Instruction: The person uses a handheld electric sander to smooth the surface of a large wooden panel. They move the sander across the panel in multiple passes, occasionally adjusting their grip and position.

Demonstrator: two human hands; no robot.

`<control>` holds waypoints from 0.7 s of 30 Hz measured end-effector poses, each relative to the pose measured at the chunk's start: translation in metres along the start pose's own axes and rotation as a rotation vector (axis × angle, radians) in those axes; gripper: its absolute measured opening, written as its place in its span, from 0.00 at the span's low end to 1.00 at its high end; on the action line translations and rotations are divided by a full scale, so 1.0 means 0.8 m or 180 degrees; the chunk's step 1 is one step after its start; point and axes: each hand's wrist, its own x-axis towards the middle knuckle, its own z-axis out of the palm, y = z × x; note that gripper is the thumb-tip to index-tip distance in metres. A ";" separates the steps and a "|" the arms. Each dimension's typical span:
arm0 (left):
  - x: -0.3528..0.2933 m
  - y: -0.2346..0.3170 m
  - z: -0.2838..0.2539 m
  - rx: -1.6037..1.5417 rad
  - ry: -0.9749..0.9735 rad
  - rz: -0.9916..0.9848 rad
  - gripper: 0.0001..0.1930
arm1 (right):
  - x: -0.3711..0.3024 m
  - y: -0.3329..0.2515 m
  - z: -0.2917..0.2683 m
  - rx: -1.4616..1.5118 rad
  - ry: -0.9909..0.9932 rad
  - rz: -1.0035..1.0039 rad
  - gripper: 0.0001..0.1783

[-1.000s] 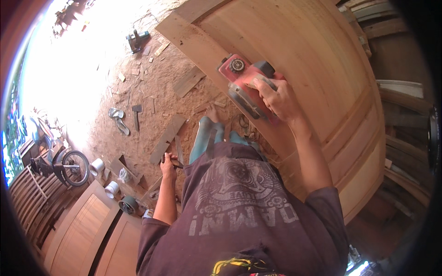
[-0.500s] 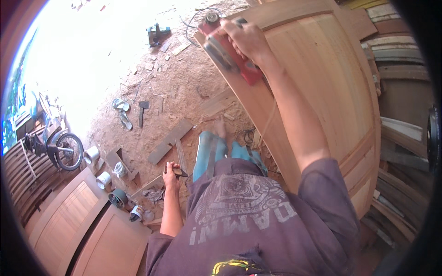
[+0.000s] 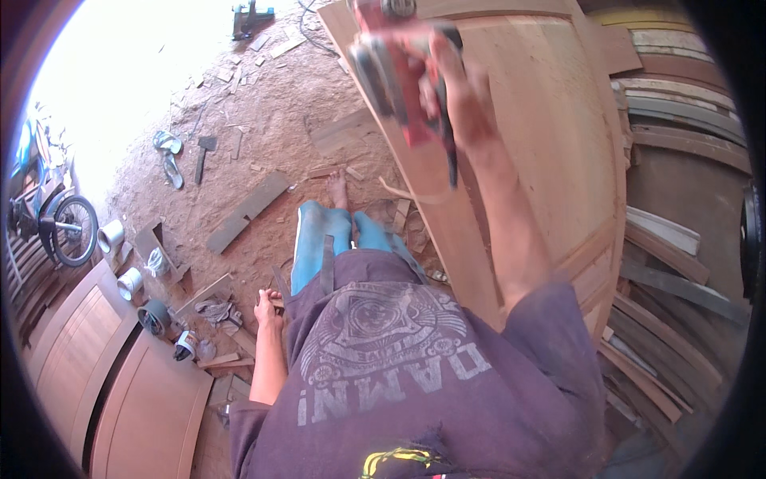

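Head view: right hand wrapped round planer, blurred, over door near its upper left corner; contact unclear! Left hand near thigh, can't tell if gripping. Watch out: one-handed tilt could rock planer, gouging door.

Person's R hand grips a red power tool, blurred, at the border of a panelled wood door. L hand is low, w/ a small unclear item. Sandals, hammer & scrap wood dot the dusty floor.
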 end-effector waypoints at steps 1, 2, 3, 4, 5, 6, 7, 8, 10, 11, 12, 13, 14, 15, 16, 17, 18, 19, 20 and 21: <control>-0.003 -0.005 0.000 0.0174 -0.0015 -0.0003 0.20 | -0.047 0.008 -0.013 -0.0086 0.0013 0.0109 0.38; -0.009 -0.012 0.000 0.0363 -0.0040 -0.0039 0.20 | -0.097 0.013 -0.027 -0.0217 0.0029 0.0264 0.36; -0.011 -0.016 0.007 0.0376 -0.0083 -0.0009 0.20 | -0.144 0.018 -0.041 -0.0345 0.0024 0.0401 0.34; -0.008 -0.012 0.010 0.0504 -0.0292 0.0140 0.19 | -0.193 0.029 -0.057 -0.0391 0.0035 0.0627 0.32; -0.001 -0.001 0.018 0.0569 -0.0369 0.0226 0.19 | -0.247 0.042 -0.074 -0.0421 0.0076 0.0860 0.30; 0.000 0.000 0.028 0.0618 -0.0433 0.0237 0.18 | -0.298 0.048 -0.086 -0.0630 0.0151 0.0959 0.27; -0.005 0.010 0.046 0.0654 -0.0592 0.0415 0.18 | -0.344 0.055 -0.097 -0.0777 0.0196 0.1008 0.25; -0.010 0.021 0.064 0.0707 -0.0753 0.0578 0.18 | -0.391 0.060 -0.109 -0.0932 0.0251 0.1070 0.23; -0.009 0.035 0.086 0.0804 -0.0971 0.0911 0.18 | -0.484 0.066 -0.132 -0.1034 0.0331 0.1397 0.19; -0.016 0.043 0.106 0.0873 -0.1029 0.1040 0.18 | -0.527 0.073 -0.143 -0.1020 0.0468 0.1613 0.17; -0.028 0.048 0.121 0.0918 -0.1058 0.1151 0.19 | -0.555 0.076 -0.153 -0.1015 0.0472 0.1698 0.17; -0.040 0.052 0.132 0.0995 -0.1085 0.1278 0.19 | -0.585 0.082 -0.160 -0.0979 0.0494 0.1790 0.17; -0.050 0.054 0.140 0.1035 -0.1151 0.1331 0.19 | -0.605 0.086 -0.163 -0.0943 0.0508 0.1896 0.17; -0.057 0.055 0.154 0.1075 -0.1237 0.1386 0.19 | -0.611 0.087 -0.163 -0.0955 0.0509 0.1912 0.17; -0.066 0.052 0.162 0.1107 -0.1318 0.1436 0.18 | -0.609 0.084 -0.161 -0.0973 0.0502 0.1927 0.17; -0.076 0.048 0.167 0.1068 -0.1366 0.1439 0.17 | -0.606 0.082 -0.158 -0.0989 0.0494 0.1915 0.17; -0.078 0.041 0.167 0.1084 -0.1449 0.1458 0.17 | -0.597 0.082 -0.156 -0.0965 0.0504 0.1803 0.18; -0.079 0.034 0.166 0.1072 -0.1438 0.1466 0.17 | -0.584 0.083 -0.151 -0.0945 0.0510 0.1689 0.18; -0.081 0.026 0.166 0.1080 -0.1446 0.1463 0.17 | -0.573 0.083 -0.145 -0.0928 0.0542 0.1589 0.18; -0.083 0.013 0.159 0.1178 -0.1354 0.1490 0.17 | -0.557 0.080 -0.141 -0.0893 0.0539 0.1563 0.20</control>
